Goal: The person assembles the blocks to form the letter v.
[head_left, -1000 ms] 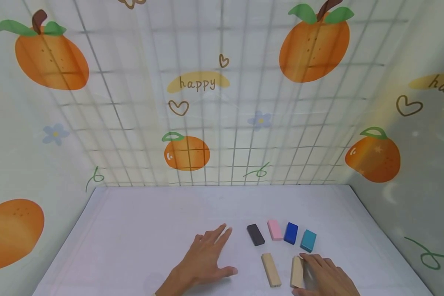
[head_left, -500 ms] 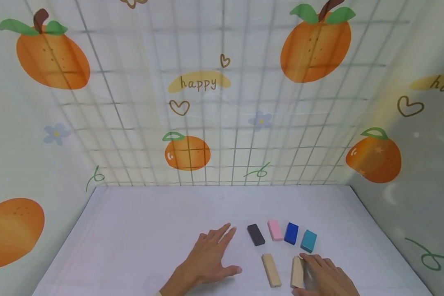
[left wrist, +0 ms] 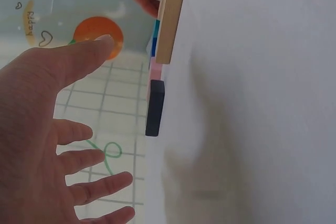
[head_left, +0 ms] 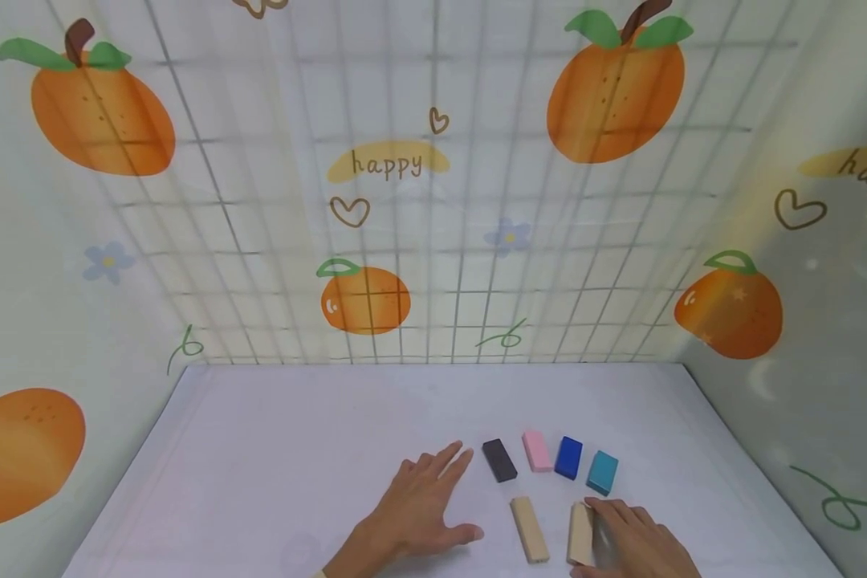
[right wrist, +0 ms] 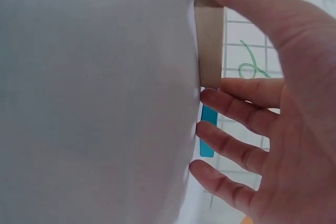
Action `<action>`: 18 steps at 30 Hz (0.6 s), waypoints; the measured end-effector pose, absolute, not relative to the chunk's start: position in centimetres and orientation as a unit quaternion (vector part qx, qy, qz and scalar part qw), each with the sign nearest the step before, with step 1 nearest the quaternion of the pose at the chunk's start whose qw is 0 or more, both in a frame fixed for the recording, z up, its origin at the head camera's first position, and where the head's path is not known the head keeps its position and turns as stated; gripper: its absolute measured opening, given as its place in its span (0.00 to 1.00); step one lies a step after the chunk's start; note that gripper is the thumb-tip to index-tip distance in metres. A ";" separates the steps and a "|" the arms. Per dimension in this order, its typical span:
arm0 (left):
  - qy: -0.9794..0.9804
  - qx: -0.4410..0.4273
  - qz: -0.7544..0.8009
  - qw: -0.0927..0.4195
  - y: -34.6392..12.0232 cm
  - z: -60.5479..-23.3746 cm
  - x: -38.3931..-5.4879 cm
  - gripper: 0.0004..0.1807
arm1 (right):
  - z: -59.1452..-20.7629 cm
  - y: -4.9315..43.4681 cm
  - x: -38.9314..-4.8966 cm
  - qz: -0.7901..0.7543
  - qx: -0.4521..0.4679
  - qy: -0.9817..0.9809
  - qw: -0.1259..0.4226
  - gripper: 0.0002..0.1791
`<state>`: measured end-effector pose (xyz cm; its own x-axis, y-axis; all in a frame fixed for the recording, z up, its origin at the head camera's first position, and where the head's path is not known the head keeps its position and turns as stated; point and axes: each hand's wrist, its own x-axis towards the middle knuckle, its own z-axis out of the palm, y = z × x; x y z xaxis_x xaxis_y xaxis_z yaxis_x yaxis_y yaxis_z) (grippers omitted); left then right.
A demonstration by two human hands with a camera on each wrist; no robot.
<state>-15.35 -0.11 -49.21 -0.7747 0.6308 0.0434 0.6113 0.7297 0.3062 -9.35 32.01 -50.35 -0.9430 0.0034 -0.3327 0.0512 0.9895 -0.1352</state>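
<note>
My left hand point(head_left: 421, 506) hovers with fingers spread and thumb out, holding nothing, left of a plain wooden block point(head_left: 530, 530). In the left wrist view its shadow falls on the table, and its nearest piece is a black block point(left wrist: 155, 108). At the right, my right hand point(head_left: 643, 538) holds a second wooden block point(head_left: 580, 536) by its ends. The right wrist view shows the thumb at one end of this wooden block point(right wrist: 210, 40) and the index finger at the other. The remaining fingertips touch the table beside a teal block point(right wrist: 208, 129).
Behind the wooden blocks lie the black block point(head_left: 499, 460), a pink block point(head_left: 537, 451), a blue block point(head_left: 568, 457) and the teal block point(head_left: 603, 472), spaced apart in a slight arc. Printed curtains point(head_left: 433, 233) enclose the white table point(head_left: 296, 433) at the back and sides.
My left hand has slid steadily to the right, closer to the wooden and black blocks. My right hand and all the blocks have stayed in place.
</note>
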 end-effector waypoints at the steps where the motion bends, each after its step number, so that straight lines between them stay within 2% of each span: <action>1: 0.929 0.336 0.153 0.031 0.0 -49.3 -15.3 0.52 | -50.4 32.0 -9.3 -0.071 0.013 0.983 0.168 0.63; 12: 0.923 0.353 0.149 0.023 0.7 -50.1 -14.9 0.51 | -50.3 31.8 -9.2 -0.066 0.012 0.984 0.166 0.62; 18: 0.922 0.364 0.135 0.000 1.2 -50.2 -14.7 0.51 | -50.2 31.8 -9.2 -0.065 0.012 0.985 0.161 0.62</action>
